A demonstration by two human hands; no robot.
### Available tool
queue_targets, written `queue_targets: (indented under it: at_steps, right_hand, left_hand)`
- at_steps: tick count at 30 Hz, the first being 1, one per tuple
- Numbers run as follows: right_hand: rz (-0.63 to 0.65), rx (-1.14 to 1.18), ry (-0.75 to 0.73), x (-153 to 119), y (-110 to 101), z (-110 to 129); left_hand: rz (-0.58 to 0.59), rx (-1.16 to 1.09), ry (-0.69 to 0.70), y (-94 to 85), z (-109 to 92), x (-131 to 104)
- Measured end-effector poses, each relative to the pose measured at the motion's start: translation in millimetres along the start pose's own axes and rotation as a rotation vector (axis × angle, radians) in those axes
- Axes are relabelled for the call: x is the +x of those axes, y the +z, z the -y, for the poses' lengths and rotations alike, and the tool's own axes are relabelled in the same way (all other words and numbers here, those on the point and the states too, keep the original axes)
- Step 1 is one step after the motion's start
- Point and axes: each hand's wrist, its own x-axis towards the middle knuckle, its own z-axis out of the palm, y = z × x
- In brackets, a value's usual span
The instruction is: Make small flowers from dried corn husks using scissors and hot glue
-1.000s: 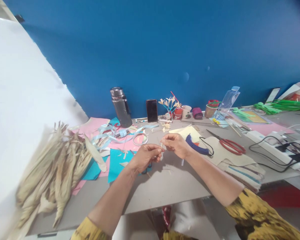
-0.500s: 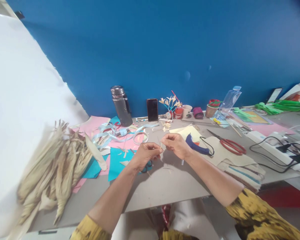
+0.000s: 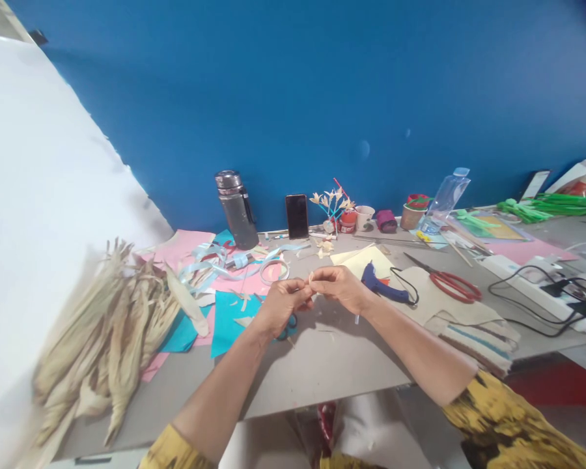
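My left hand (image 3: 284, 302) and my right hand (image 3: 338, 286) meet fingertip to fingertip above the grey table. Both are closed in a pinch around a small pale piece (image 3: 311, 278), which looks like a sliver of dried corn husk; the fingers hide most of it. Under my left wrist lie dark-handled scissors (image 3: 288, 326), partly covered, beside a bright blue sheet (image 3: 227, 322) with pale scraps on it. A blue glue gun (image 3: 383, 286) rests just beyond my right forearm.
Dried corn husks (image 3: 112, 345) are piled at the left. A grey thermos (image 3: 237, 210), a phone (image 3: 297, 216) and husk flowers (image 3: 333, 200) stand along the wall. Red-handled scissors (image 3: 454, 286) lie on a cloth (image 3: 420, 306) at right, near a power strip (image 3: 532, 293) with black cables.
My hands have drawn closer, so their fingertips now touch. The thin pale piece that showed between them is mostly covered by the fingers.
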Motion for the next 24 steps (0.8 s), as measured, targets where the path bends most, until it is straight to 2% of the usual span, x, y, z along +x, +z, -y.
queue_targets:
  at_steps: [8, 14, 18, 24]
  right_hand:
    - [-0.059, 0.016, -0.051, 1.2, 1.8, 0.5]
    - [-0.101, 0.050, -0.063, 0.1, 8.5, 1.6]
    - [-0.097, -0.007, -0.049, -0.7, 11.1, 1.7]
    - [-0.177, -0.084, -0.098, -2.8, 12.5, 6.2]
  left_hand:
    - [-0.059, -0.055, -0.012, 1.0, 0.4, 1.3]
    - [-0.025, -0.016, 0.007, 1.7, 0.3, 0.3]
    - [-0.019, -0.007, 0.024, 3.1, 1.5, 0.6]
    - [-0.027, 0.078, 0.039, 1.1, 6.5, 3.1]
